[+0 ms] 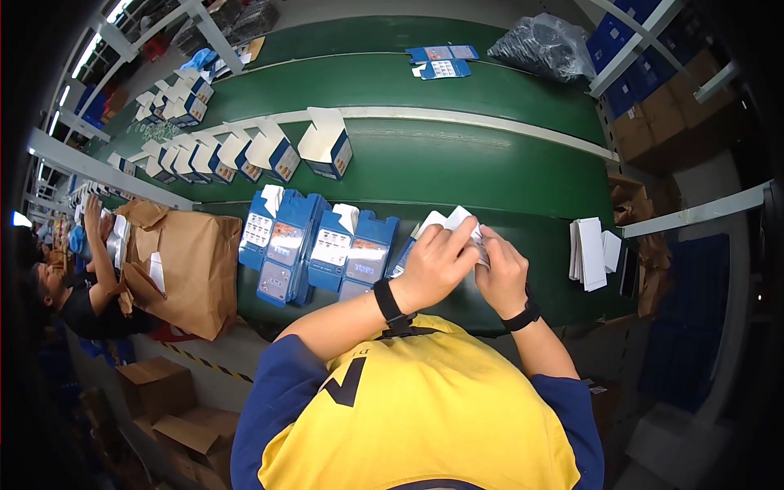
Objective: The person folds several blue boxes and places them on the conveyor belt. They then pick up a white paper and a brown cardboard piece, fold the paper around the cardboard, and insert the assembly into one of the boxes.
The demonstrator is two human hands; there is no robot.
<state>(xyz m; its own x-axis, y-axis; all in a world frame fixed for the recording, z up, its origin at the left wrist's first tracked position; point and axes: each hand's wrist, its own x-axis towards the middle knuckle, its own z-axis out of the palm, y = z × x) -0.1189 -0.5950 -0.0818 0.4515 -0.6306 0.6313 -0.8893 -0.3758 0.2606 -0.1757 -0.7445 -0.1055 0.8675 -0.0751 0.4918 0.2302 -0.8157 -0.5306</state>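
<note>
Close in front of me, my left hand (437, 261) and my right hand (502, 269) meet over a small blue carton with white inner flaps (433, 219). The left fingers are bent around it. On the other side, the right fingers pinch its white edge. Much of the carton is hidden behind my hands, so I cannot tell how far it is folded. Left of my left hand lie two stacks of flat blue cartons (282, 245), printed with small pictures. A stack of folded white papers (586, 255) lies to the right of my right hand.
Several open-topped cartons (327, 147) stand in a row along the green conveyor table (457, 155). Two flat cartons (442, 61) and a dark plastic bag (543, 47) lie farther back. At left are a big brown paper bag (200, 261) and another person (98, 286).
</note>
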